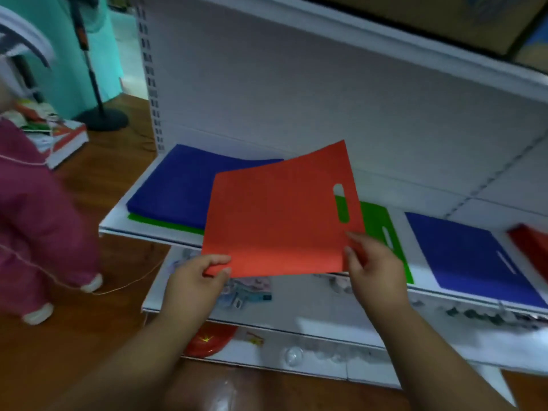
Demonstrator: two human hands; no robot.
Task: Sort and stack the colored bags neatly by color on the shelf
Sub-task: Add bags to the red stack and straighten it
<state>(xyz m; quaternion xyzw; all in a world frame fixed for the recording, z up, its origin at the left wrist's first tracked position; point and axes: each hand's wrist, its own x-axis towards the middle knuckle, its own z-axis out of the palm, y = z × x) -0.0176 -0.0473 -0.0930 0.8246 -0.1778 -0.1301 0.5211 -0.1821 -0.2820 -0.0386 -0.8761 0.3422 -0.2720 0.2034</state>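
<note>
You are holding the red bag (281,215) flat above the shelf (421,287), left hand (195,280) and right hand (375,269) pinching its near corners. Keep it level; carry it toward the red stack (530,247) at far right.

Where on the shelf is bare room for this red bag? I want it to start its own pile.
Bare white shelf shows between the green bag and the right blue bag, and behind them toward the back panel. The left end is crowded: the blue stack over a green sheet fills it.
</note>
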